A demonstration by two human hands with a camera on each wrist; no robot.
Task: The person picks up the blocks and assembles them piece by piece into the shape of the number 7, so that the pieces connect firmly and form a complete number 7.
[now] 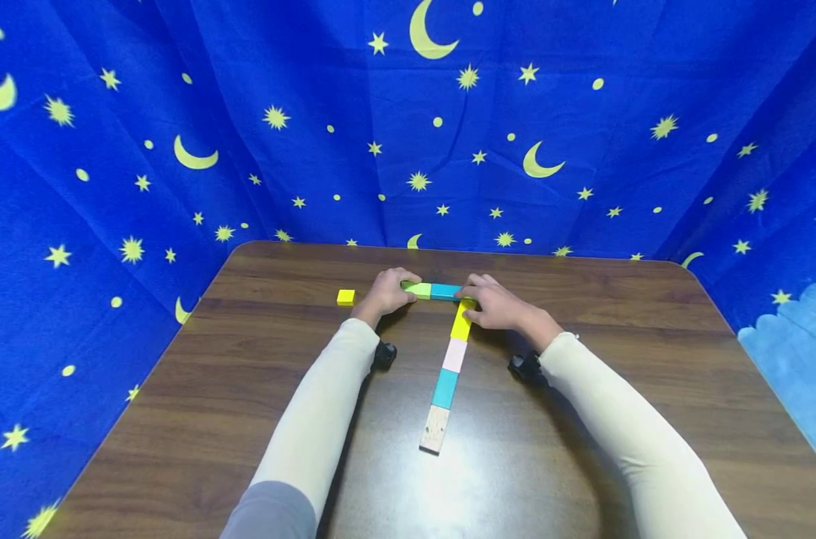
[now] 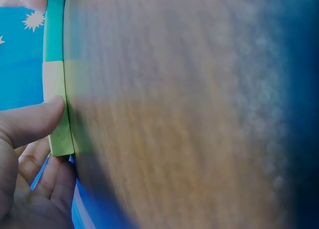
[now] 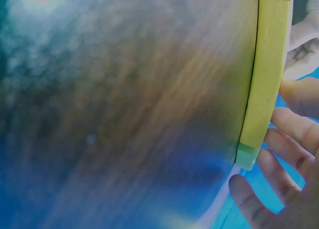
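My left hand [image 1: 388,292] pinches the outer end of a light green block [image 1: 418,290], its thumb along the near side in the left wrist view. A teal-blue block [image 1: 445,292] lies end to end with it on the right. At the corner, my right hand [image 1: 497,303] rests against the blue block's right end and a yellow block [image 1: 461,323]. In the right wrist view its fingers [image 3: 281,147] are spread and fairly straight beside the yellow block. Down from that block run a pale pink block [image 1: 455,355], a teal block [image 1: 445,388] and a bare wooden block [image 1: 435,429].
A small yellow block [image 1: 346,297] sits apart, left of my left hand. The brown wooden table [image 1: 246,389] ends at a blue curtain [image 1: 354,112] with moons and stars behind and at the left. Light blue fabric [image 1: 795,352] borders the right side.
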